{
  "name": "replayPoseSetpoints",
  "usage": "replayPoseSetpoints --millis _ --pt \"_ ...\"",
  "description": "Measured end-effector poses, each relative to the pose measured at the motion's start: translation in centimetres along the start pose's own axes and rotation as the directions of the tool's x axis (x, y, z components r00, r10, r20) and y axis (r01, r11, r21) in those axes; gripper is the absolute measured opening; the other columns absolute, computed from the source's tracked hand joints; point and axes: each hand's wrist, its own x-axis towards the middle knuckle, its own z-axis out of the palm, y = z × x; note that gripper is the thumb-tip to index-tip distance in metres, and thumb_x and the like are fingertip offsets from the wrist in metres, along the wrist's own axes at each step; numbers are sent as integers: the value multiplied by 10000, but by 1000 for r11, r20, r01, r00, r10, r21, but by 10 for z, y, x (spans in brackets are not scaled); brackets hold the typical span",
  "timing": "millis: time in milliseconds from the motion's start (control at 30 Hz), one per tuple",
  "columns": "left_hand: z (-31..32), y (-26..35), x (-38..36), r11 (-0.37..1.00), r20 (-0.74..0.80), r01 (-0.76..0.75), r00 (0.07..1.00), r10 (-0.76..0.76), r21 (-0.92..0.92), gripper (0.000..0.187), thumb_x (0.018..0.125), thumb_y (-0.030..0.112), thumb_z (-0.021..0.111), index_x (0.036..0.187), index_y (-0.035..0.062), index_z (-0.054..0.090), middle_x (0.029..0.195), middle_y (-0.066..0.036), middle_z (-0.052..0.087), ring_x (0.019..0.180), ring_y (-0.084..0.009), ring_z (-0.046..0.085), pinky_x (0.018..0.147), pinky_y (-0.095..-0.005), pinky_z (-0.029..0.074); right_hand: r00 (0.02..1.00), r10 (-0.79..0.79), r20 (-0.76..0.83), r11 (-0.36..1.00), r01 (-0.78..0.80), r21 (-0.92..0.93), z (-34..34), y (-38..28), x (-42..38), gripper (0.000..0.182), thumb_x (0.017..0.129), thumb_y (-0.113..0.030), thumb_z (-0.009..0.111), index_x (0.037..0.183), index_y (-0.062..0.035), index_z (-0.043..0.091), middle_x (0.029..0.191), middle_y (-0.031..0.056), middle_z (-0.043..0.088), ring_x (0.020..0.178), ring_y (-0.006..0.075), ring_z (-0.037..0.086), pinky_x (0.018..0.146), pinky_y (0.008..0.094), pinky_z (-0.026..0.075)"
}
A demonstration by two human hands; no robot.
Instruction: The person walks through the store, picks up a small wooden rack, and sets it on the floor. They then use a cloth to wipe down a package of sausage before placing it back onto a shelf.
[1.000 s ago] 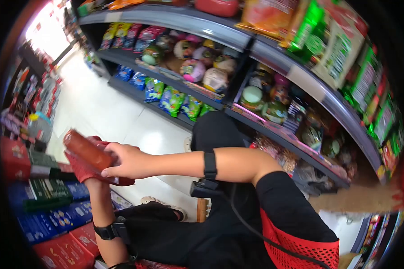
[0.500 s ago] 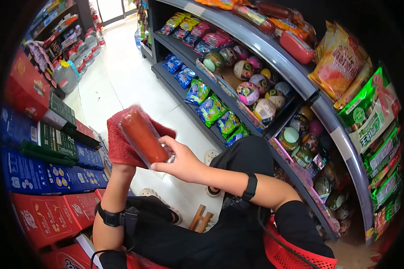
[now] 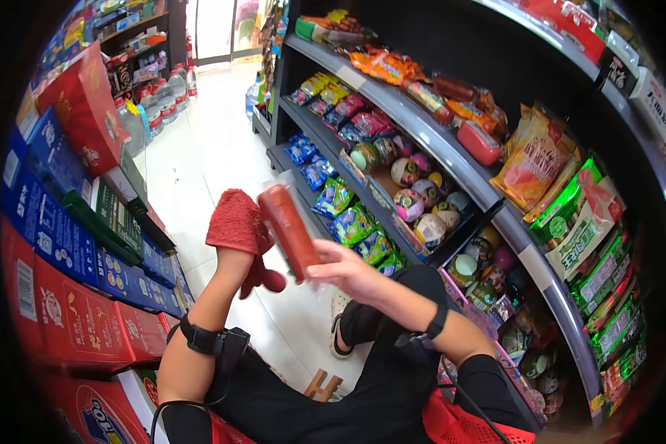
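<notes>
My right hand (image 3: 345, 272) grips the lower end of a reddish-brown sausage (image 3: 288, 228) in clear plastic wrap, thumb and fingers closed round it. The sausage is tilted, its upper end leaning to the left. Just left of it is my left hand, inside a red fluffy cleaning mitt (image 3: 235, 220) that hides the fingers. The mitt's thumb part hangs down toward the lower right, and its right edge comes right up to the sausage's wrap in this view.
On the right, a dark shelf (image 3: 451, 140) carries packaged sausages, snack bags (image 3: 536, 159) and patterned balls (image 3: 408, 203). Stacked red boxes (image 3: 81, 314) and blue boxes line the left. Large water bottles (image 3: 159, 100) stand farther back. A small wooden stool (image 3: 323, 386) shows between my legs.
The mitt has come out from behind the sausage to its left side. My right hand has carried the sausage to the right, and the view has shifted.
</notes>
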Motion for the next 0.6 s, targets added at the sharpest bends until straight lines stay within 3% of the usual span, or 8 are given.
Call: replayPoseSetpoints --millis 33,67,133,233,333,433,533,600 --pt "-22 10 -1 980 98 -113 990 97 164 254 697 155 687 881 48 549 819 -126 513 805 -297 563 737 -384 461 999 -1 -43 998 -2 -57 -4 -16 -4 543 824 -246 706 1272 -9 511 1058 83 642 965 165 626 801 291 478" --pt "2 -7 0 927 -29 189 977 -209 -325 191 762 170 658 855 55 537 835 -113 532 810 -247 569 730 -364 462 996 -6 -91 994 -4 -109 -10 -33 -8 526 822 -247 710 1256 -14 523 1047 79 642 968 169 627 803 289 478" --pt "24 -32 1 860 58 239 969 -239 -451 159 839 206 623 848 72 538 858 -75 557 819 -192 563 729 -333 462 962 -80 -261 960 3 -282 -27 -75 -15 488 816 -262 724 1199 -9 560 1039 79 644 953 159 626 784 284 480" --pt "15 -27 -1 588 161 325 936 -314 -741 177 900 246 575 831 90 526 810 -44 559 758 -174 560 680 -318 471 806 -454 -380 646 3 -764 -61 -143 -22 536 775 -329 749 1173 -3 601 988 89 672 873 180 633 789 321 487" --pt "10 -21 -2 224 276 363 899 -340 -905 226 953 283 531 814 106 515 762 -17 558 695 -156 555 626 -304 477 656 -668 -350 229 -266 -936 -110 -205 -18 512 721 -362 749 1067 6 662 896 139 699 797 219 666 766 345 500" --pt "15 -21 -1 -150 356 323 852 -384 -935 269 980 309 503 794 114 508 713 -5 548 628 -136 538 557 -290 469 637 -568 -522 295 -435 -851 -168 -240 -8 466 716 -355 756 994 11 686 860 135 698 765 212 666 724 342 512" --pt "1 -14 -3 -101 344 331 865 -365 -938 280 984 310 496 778 120 510 695 1 542 614 -119 531 528 -277 453 632 -360 -687 494 -495 -715 -178 -256 -2 374 807 -297 717 1048 -15 666 891 74 655 767 160 627 634 294 487" --pt "0 -10 -3 -28 280 300 848 -450 -954 290 978 299 495 742 132 479 659 20 492 575 -97 470 501 -264 404 637 -247 -730 506 -557 -658 -181 -267 2 380 818 -316 711 1044 -16 658 878 75 659 763 169 640 636 291 492"
